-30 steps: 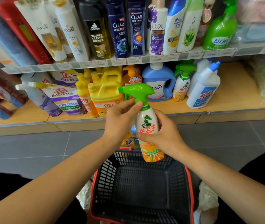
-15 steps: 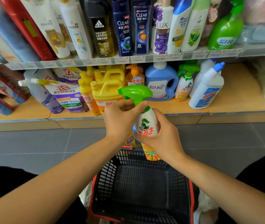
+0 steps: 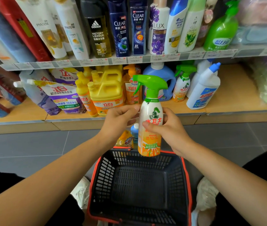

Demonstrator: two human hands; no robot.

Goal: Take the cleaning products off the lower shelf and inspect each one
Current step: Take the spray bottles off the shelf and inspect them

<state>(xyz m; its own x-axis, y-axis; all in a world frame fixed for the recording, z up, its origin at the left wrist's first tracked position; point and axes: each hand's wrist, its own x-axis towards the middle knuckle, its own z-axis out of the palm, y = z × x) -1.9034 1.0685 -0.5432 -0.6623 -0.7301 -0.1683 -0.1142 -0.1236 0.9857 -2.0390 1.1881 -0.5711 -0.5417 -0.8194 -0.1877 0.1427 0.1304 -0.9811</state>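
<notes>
Spray bottle (white body, green trigger head, orange print at the base) is upright, off the shelf, held between both hands. The right hand wraps the body from the right, with the thumb across the front label and the fingers curled round the back. The left hand is on the opposite side, fingers curled, fingertips against the bottle's shoulder just under the collar. Can't tell how much of the weight it carries. The nozzle points left, out over the left hand.

Directly below the grip is the basket, dark mesh with a red rim. The bottle's base hangs above its far edge. Just behind the bottle's lower half sit a yellow pouch and a blue-capped bottle, both partly hidden.

Beyond the grip is the lower shelf, wood-coloured. A blue detergent jug stands straight behind the trigger head. To the right of it are a matching sprayer and then a white bottle with a blue cap, tilted. Left of the grip come an orange pump bottle, a yellow jug and a refill pouch lying tilted.

Above all that is the upper shelf, its front edge lined with price tags, carrying a row of shampoo bottles. Grey floor tiles show outside both forearms.
</notes>
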